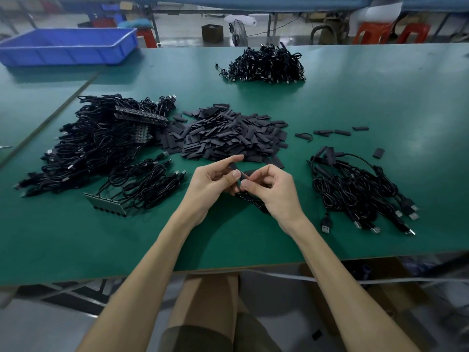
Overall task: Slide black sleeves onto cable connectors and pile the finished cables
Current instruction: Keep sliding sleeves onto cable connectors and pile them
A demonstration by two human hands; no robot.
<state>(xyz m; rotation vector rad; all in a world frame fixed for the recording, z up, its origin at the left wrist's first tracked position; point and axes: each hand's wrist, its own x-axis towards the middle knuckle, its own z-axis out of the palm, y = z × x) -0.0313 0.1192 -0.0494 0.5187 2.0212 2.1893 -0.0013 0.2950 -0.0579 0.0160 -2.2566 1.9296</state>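
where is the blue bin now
In the head view the blue bin sits at the far left of the green table, behind the big cable pile.

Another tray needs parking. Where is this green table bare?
Bare: the green table's front strip near the edge; its right end beyond the small pile of sleeved black cables; the stretch between the blue plastic bin and the far cable heap. Crowded: the middle, with the big left cable heap and black sleeve pile.

Figure: your green bench (380,102) carries a blue tray (63,55) at its far left. Beyond the far edge you see a floor fan (238,34), a dark box (212,33) and red stools (371,31).
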